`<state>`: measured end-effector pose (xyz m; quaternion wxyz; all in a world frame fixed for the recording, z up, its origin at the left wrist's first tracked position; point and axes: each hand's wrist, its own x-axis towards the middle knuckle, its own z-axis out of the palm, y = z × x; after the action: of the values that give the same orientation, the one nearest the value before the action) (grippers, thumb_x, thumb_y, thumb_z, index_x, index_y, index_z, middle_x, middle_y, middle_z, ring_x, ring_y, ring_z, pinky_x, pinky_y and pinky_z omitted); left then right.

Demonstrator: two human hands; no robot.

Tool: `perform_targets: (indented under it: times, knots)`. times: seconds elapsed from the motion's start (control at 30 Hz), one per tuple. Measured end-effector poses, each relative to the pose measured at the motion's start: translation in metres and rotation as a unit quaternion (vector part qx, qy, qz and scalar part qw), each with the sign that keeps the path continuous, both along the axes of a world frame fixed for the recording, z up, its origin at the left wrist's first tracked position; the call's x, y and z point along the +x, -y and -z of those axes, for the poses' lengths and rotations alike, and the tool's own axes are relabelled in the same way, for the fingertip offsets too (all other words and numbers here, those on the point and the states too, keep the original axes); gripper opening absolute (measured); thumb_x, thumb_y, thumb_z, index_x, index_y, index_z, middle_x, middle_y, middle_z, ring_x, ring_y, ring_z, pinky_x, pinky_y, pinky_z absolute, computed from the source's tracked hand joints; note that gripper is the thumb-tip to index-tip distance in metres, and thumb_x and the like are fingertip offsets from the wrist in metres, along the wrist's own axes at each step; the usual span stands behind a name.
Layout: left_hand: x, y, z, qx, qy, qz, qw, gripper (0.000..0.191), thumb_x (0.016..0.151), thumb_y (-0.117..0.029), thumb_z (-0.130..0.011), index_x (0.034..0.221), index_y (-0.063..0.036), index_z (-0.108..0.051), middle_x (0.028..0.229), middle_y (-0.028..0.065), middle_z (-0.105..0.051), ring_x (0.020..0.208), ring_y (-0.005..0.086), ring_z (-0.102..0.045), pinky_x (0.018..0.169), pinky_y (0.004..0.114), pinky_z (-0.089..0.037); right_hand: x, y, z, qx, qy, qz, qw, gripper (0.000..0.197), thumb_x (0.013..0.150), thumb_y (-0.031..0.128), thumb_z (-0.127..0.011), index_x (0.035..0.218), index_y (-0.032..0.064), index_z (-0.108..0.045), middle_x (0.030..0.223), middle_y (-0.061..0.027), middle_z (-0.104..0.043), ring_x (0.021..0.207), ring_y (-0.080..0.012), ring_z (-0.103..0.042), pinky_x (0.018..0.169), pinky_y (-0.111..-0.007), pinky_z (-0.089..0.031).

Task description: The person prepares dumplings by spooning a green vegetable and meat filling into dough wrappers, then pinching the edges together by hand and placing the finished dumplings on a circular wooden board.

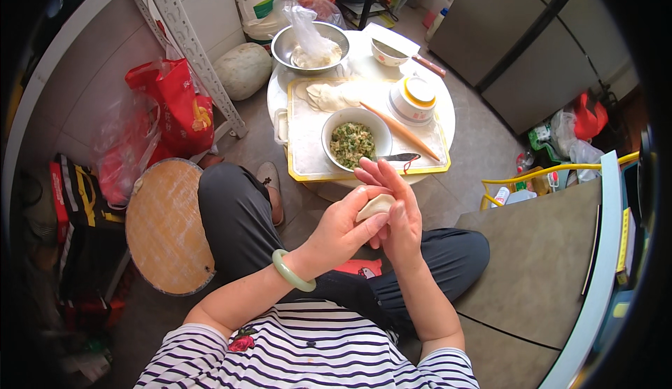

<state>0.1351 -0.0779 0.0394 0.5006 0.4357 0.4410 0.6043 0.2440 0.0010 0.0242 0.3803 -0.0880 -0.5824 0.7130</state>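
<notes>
A folded dough dumpling (376, 208) is held between my two hands, above my lap and just short of the small round table. My left hand (336, 226), with a pale green bangle on its wrist, has its thumb and fingers around the near side of the dough. My right hand (401, 210) presses against its other side, fingers pointing up. Beyond them stands a white bowl (386, 126) of chopped green filling (352, 142), with a dark-handled utensil (398, 157) resting in it. Flat dough wrappers (328, 98) overlap on the floured board (307, 147) behind the bowl.
A wooden rolling pin (401, 132) lies beside an upturned bowl (413, 100). Farther back are a steel basin (283, 48) with bagged dough and a cleaver (394, 40) lying across a small bowl (389, 59). A round wooden board (168, 226) is by my left knee.
</notes>
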Motion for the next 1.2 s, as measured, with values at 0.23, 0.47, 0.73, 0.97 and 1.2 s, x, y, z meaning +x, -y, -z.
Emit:
perform_targets:
  times: [0.23, 0.47, 0.73, 0.97, 1.2]
  knots:
    - [-0.001, -0.013, 0.009, 0.031, -0.087, -0.072, 0.993, 0.036, 0.101, -0.031, -0.039, 0.110, 0.0012, -0.051, 0.080, 0.0048, -0.060, 0.061, 0.0084, -0.057, 0.054, 0.021, -0.046, -0.013, -0.002, -0.007, -0.071, -0.009, 0.028, 0.997, 0.056, 0.101, 0.037, -0.034, 0.135, -0.0061, -0.039, 0.135, -0.0196, -0.048, 0.123, -0.0264, -0.049, 0.097, -0.031, -0.043]
    - [-0.001, -0.023, 0.037, -0.119, 0.116, -0.042, 0.985, 0.038, 0.101, -0.035, -0.037, 0.108, -0.0016, -0.054, 0.090, 0.0086, -0.062, 0.069, 0.0162, -0.066, 0.061, 0.025, -0.053, -0.007, -0.018, 0.031, -0.182, 0.091, -0.019, 0.979, 0.042, 0.097, 0.021, -0.037, 0.126, -0.0059, -0.051, 0.125, -0.0160, -0.057, 0.115, -0.0213, -0.053, 0.095, -0.030, -0.045]
    - [0.016, -0.011, 0.054, -0.141, 0.087, -0.113, 0.980, 0.032, 0.100, -0.026, -0.037, 0.092, -0.0027, -0.058, 0.068, 0.0053, -0.059, 0.047, 0.0115, -0.055, 0.041, 0.022, -0.043, -0.017, 0.012, 0.048, -0.278, 0.020, 0.040, 0.960, 0.035, 0.091, 0.020, -0.039, 0.111, -0.0051, -0.054, 0.109, -0.0184, -0.062, 0.097, -0.0239, -0.063, 0.078, -0.029, -0.053]
    - [0.014, -0.013, 0.053, -0.095, 0.016, -0.153, 0.983, 0.035, 0.100, -0.027, -0.037, 0.088, -0.0029, -0.059, 0.065, 0.0035, -0.057, 0.046, 0.0100, -0.052, 0.038, 0.022, -0.038, -0.021, 0.010, 0.053, -0.241, 0.055, 0.061, 0.967, 0.038, 0.093, 0.024, -0.039, 0.114, -0.0036, -0.053, 0.110, -0.0179, -0.061, 0.096, -0.0244, -0.064, 0.073, -0.027, -0.053]
    - [0.000, -0.014, 0.046, -0.154, 0.175, -0.057, 0.971, 0.037, 0.100, -0.033, -0.037, 0.093, -0.0035, -0.059, 0.071, 0.0038, -0.059, 0.052, 0.0107, -0.056, 0.046, 0.022, -0.045, -0.021, 0.008, 0.025, -0.296, 0.065, 0.011, 0.953, 0.039, 0.096, 0.026, -0.037, 0.119, -0.0027, -0.050, 0.116, -0.0191, -0.060, 0.101, -0.0230, -0.061, 0.080, -0.028, -0.052]
